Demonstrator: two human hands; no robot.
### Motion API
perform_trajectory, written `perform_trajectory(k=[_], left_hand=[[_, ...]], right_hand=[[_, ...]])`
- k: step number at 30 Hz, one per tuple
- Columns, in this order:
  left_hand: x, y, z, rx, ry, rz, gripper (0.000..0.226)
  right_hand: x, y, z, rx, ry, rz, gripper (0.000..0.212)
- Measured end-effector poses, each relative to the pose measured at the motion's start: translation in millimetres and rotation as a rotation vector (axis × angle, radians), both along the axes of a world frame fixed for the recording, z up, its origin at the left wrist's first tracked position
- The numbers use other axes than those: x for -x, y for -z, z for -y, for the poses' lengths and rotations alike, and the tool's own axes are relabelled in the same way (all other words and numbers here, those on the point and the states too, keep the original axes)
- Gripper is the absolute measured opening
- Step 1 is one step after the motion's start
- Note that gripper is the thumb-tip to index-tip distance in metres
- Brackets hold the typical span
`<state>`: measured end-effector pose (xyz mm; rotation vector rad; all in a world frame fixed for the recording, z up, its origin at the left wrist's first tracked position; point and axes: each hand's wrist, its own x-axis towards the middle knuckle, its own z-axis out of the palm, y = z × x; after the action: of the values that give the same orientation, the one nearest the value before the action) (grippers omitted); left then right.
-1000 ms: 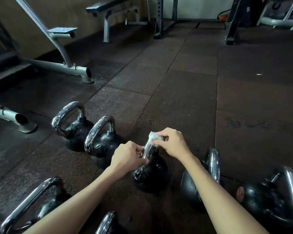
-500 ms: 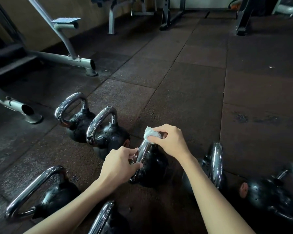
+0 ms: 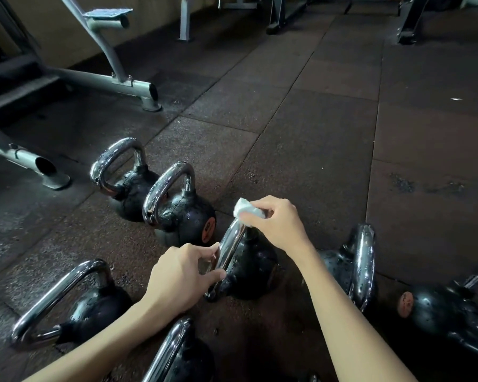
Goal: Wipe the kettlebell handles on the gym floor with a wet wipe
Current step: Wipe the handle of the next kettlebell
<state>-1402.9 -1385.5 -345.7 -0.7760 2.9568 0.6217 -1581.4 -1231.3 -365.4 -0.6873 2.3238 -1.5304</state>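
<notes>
The right hand [image 3: 276, 224] pinches the limp wet wipe [image 3: 246, 212] onto the chrome handle [image 3: 229, 249] at its twelve o'clock end; the left hand [image 3: 182, 274] grips the seven o'clock end. The kettlebell [image 3: 255, 274], at six o'clock, is probably heavy, and its chrome slick.

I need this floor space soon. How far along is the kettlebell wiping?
Done: unclear. All the chrome handles shine alike, so nothing shows which have been wiped.
In hand: the right hand pinches the wet wipe against the top of the handle of the middle kettlebell, and the left hand grips the handle's lower part.
Left: possibly the other kettlebells around it.
</notes>
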Motion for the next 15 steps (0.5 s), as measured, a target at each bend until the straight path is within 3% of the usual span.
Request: perform_trajectory(k=[2,4,8,10,15], left_hand=[[0,0,1,-0.006,0.006,0.010,0.064],[-2,0,3,0.016,0.011,0.025,0.061],[-7,0,8,0.033,0.021,0.033,0.059],[-10,-1,12,0.016,0.017,0.039,0.060],[-19,-1,22,-0.069,0.021,0.016,0.061]], right_hand=[[1,-8,3,-0.059,-0.111,-0.083,0.027],[7,-5,6,-0.079,-0.091,-0.056,0.029],[9,25,7,0.117,0.096,0.411,0.021],[6,34,8,0.121,0.109,0.577,0.023],[9,36,13,0.131,0.040,0.676,0.015]])
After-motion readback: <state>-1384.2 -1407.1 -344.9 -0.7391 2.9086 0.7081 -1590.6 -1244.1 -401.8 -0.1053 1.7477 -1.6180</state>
